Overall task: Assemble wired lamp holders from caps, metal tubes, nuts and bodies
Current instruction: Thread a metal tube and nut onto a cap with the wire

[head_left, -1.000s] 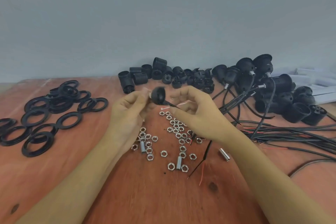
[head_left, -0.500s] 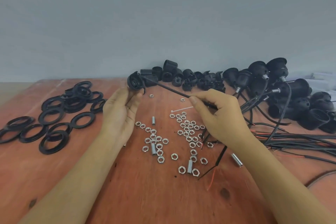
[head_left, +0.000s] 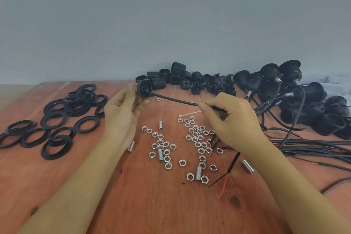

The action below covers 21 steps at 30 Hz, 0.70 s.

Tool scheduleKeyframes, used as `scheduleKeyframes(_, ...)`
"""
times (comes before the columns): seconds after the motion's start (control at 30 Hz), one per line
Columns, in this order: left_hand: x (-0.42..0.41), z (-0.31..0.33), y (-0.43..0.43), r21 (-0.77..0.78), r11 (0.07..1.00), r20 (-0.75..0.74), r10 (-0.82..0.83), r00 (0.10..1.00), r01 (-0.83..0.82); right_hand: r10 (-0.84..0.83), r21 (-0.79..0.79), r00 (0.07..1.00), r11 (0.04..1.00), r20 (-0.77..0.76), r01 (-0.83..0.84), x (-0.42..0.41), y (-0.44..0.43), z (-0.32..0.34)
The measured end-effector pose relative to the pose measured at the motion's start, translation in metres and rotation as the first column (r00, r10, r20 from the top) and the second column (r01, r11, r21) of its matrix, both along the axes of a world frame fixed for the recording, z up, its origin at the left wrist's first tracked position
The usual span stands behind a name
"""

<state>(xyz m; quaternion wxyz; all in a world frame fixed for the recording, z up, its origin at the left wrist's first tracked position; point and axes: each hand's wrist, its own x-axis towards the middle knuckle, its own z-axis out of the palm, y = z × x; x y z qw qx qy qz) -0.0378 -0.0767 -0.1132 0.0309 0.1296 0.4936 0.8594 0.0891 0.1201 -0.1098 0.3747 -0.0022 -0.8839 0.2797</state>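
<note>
Left grip (head_left: 121, 114) and right grip (head_left: 235, 119) have drawn apart, stretching the cable (head_left: 176, 100). Left clasps the cap (head_left: 144, 89); right pinches the cable.

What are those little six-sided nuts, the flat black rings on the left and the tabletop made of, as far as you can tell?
Hex nuts: metal, probably plated steel, going by the bright silvery shine.
Black rings: they look like moulded plastic with a faint gloss, though rubber is not ruled out.
Tabletop: wood, reddish-brown, with visible grain and dark knots.
</note>
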Motion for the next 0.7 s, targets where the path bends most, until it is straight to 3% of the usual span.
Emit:
scheduleKeyframes(0.17,-0.0004,-0.0012,-0.0016,-0.049,0.999,-0.041,0.02,0.999,-0.022,0.013,-0.034,0.999,0.999,-0.037,-0.015,0.0001,0.0007,0.0023)
scheduleKeyframes(0.53,0.0009,-0.003,-0.0029,-0.073,0.997,-0.049,-0.007,0.999,0.004,-0.008,0.071,1.0,0.997,0.02,0.007,0.0024,-0.0008,0.0017)
scheduleKeyframes(0.7,-0.0016,-0.005,-0.0052,-0.204,0.978,-0.201,0.002,0.98,-0.044,-0.053,0.121,0.998,0.991,0.024,0.049,0.003,-0.0015,0.004)
